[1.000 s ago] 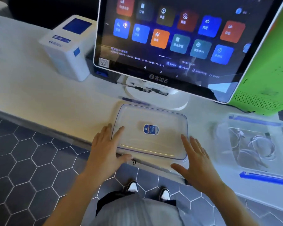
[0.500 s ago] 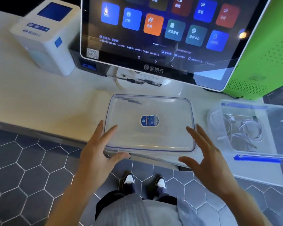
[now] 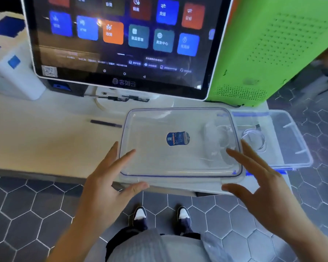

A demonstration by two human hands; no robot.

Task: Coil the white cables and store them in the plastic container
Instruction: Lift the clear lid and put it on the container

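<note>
I hold a clear plastic lid (image 3: 155, 159) with a blue sticker (image 3: 177, 138) level above the counter's front edge. My left hand (image 3: 106, 186) grips its front left corner, fingers on top and thumb below. My right hand (image 3: 263, 190) grips the front right corner the same way. The lid's right end overlaps the left part of the clear plastic container (image 3: 293, 144), which stands at the right end of the counter. Coiled white cables (image 3: 254, 138) lie inside the container, partly seen through the lid.
A large touchscreen monitor (image 3: 121, 35) stands close behind the lid. A green perforated box (image 3: 273, 44) rises behind the container. A white printer (image 3: 6, 69) sits at the far left, and a dark pen (image 3: 106, 123) lies on the white counter (image 3: 45, 138).
Both hands lifted the lid off the counter and carried it to the right. It now overlaps the left part of the container.
</note>
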